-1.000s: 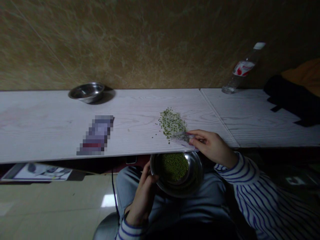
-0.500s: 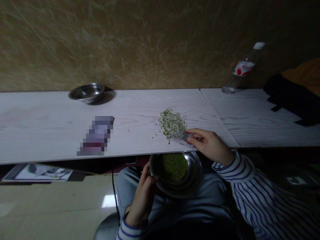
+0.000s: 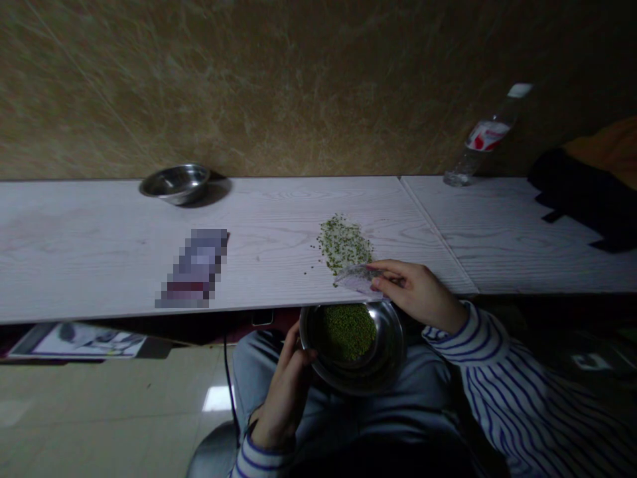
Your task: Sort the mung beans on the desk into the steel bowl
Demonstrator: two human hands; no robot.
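Observation:
My left hand grips the left rim of a steel bowl, which sits over my lap just under the table's front edge. Green mung beans lie in that bowl. Above it, my right hand pinches a crumpled clear plastic bag with a purplish tint, low against the tabletop. A patch of loose green beans, mixed with something white or see-through, is spread on the table just beyond the bag. A few stray beans lie to its left.
A second steel bowl stands near the wall at the left. Nearer me lies a blurred-out flat item. A clear bottle with a white cap stands at the back right, beside dark and orange cloth. The white table meets the wall behind.
The plastic bag has shifted slightly left and flattened in my right hand, near the front of the spread beans. My left hand and the bowl stay almost still.

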